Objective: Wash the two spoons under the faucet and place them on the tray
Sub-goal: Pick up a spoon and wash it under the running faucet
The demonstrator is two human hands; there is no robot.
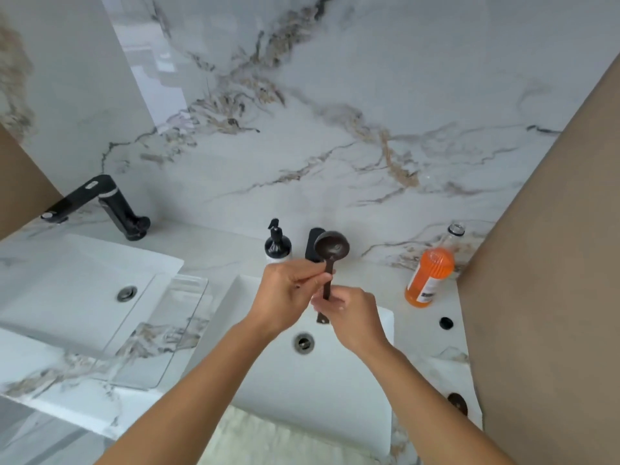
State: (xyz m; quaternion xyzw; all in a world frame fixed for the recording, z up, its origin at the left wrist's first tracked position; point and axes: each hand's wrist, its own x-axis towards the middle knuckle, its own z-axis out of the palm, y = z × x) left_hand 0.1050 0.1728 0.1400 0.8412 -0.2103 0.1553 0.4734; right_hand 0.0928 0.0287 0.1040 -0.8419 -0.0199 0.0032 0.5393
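Note:
A dark spoon stands upright over the right sink, its round bowl on top and facing me. My left hand pinches the handle just below the bowl. My right hand grips the lower part of the handle. The black faucet is right behind the spoon and mostly hidden by it and my hands. A dark tip pokes out under my right hand; I cannot tell whether it is the faucet spout or a second spoon. The clear tray lies on the counter left of this sink.
A black soap dispenser stands left of the faucet. At the back right stands an orange bottle with no cap. A second sink with its own black faucet is at the left. A brown wall closes in the right side.

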